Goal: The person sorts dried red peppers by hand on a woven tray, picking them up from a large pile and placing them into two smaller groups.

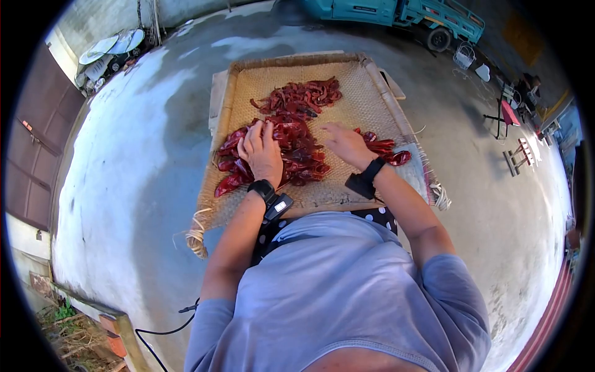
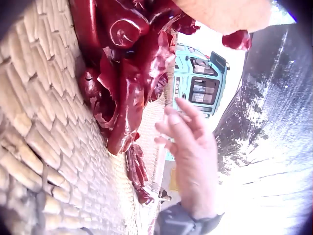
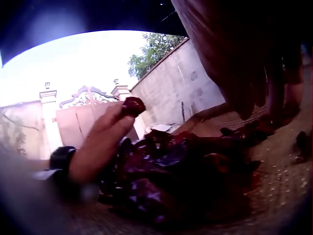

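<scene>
Glossy dried red peppers (image 1: 297, 149) (image 2: 129, 98) (image 3: 161, 181) lie heaped on a woven tray (image 1: 365, 93) (image 2: 54, 122). The left hand (image 1: 261, 155) (image 2: 225, 12) (image 3: 100, 144) is over the heap's left side, and a red pepper piece (image 2: 237, 40) (image 3: 133, 106) is pinched at its fingertips. To the right of the heap, the right hand (image 1: 348, 147) (image 2: 193, 161) (image 3: 230, 58) hovers above the tray with loosely extended fingers and nothing visible in them. Darker, thinner pepper pieces (image 1: 307, 96) form a far pile; a smaller group (image 1: 387, 152) lies beyond the right wrist.
The tray has a raised rim (image 1: 389, 93) and rests on boards (image 1: 217, 102) in front of the person. Farther off on the concrete ground (image 1: 173, 111) stand a teal vehicle (image 1: 372, 11) (image 2: 203, 88), a small wooden stool (image 1: 524, 155) and a seated person at the right.
</scene>
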A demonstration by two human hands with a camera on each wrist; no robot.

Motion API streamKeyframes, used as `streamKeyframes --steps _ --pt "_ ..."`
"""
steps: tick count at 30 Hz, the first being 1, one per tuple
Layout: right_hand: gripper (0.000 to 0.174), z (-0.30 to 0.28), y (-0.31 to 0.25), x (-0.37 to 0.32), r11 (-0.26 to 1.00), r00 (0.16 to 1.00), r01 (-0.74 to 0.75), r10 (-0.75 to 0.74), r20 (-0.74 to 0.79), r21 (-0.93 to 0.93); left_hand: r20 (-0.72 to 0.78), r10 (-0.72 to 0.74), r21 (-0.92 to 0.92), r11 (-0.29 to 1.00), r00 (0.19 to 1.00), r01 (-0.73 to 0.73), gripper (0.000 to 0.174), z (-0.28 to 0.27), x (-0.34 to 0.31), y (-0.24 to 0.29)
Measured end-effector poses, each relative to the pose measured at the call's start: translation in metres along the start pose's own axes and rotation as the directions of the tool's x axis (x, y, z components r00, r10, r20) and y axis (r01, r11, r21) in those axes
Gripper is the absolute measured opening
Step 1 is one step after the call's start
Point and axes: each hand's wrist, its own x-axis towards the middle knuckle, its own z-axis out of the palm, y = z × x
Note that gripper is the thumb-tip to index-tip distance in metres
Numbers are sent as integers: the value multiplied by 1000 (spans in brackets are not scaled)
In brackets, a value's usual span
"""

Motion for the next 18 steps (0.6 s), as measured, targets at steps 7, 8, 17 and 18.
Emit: streamKeyframes --steps 7,8,17,18 --pt "34 21 71 2 939 996 5 27 88 -345 21 -70 10 998 997 70 66 3 -1 -1" --pt "34 25 74 5 928 991 15 36 130 -371 45 -43 2 999 998 43 67 3 -2 -2" --pt "18 35 83 17 978 998 -55 54 -14 -201 29 -8 -73 997 1000 10 48 5 -3 -5" --pt "18 33 76 20 991 1000 -25 24 -5 -133 26 1 -80 997 1000 1 47 7 -3 -5"
